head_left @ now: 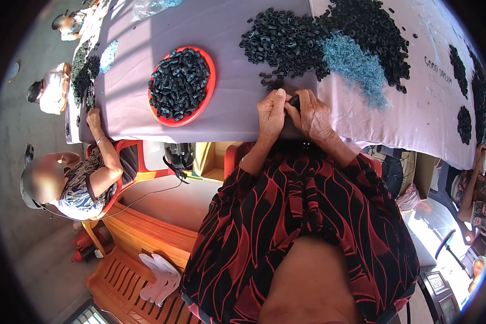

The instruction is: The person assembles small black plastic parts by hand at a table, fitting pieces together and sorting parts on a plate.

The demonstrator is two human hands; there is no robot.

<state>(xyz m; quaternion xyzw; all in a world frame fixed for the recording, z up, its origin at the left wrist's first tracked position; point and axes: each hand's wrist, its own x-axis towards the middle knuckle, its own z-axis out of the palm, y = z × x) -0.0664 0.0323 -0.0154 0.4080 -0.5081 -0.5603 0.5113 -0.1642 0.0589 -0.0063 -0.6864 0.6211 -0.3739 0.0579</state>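
The right hand (314,116) holds 1 black plastic piece (294,101) in closed fingers by the near worktop (232,121), while the left hand (271,113) curls alongside, its hold hidden from me, so steady thumbs seem wisest.

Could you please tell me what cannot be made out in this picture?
All in the head view:
Black piece: shape unclear, mostly covered by the right hand and left hand.
Clear bag: cut off by the top edge.
Red tray: its floor is hidden under heaped black parts.
Lettering below "GOOD DREAM": too faint and small to read.
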